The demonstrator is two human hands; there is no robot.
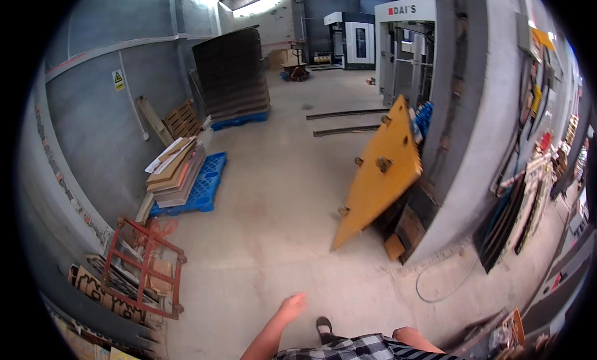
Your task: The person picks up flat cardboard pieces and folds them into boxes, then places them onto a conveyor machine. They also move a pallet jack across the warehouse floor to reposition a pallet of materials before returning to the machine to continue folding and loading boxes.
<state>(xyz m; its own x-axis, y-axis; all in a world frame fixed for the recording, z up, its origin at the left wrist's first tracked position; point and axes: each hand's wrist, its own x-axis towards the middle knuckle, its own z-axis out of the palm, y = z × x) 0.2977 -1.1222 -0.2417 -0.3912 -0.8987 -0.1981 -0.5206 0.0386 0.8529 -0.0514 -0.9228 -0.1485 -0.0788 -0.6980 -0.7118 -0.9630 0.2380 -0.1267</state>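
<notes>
While pale floor (249, 248) runs between left wall (93, 117) and right wall (479, 111), dark stack (231, 74) sits on blue pallet (249, 119), far left. Yellow board (373, 186) with wheels stands tilted beside right wall, ahead of both hands. Red metal frame (145, 269) at left, well apart from left hand (292, 308). Checked shirt (354, 347) at bottom edge. Left hand over floor, fingers loosely bent; right hand (407, 335) beside shirt, partly hidden. Can't tell if either grasps anything.
</notes>
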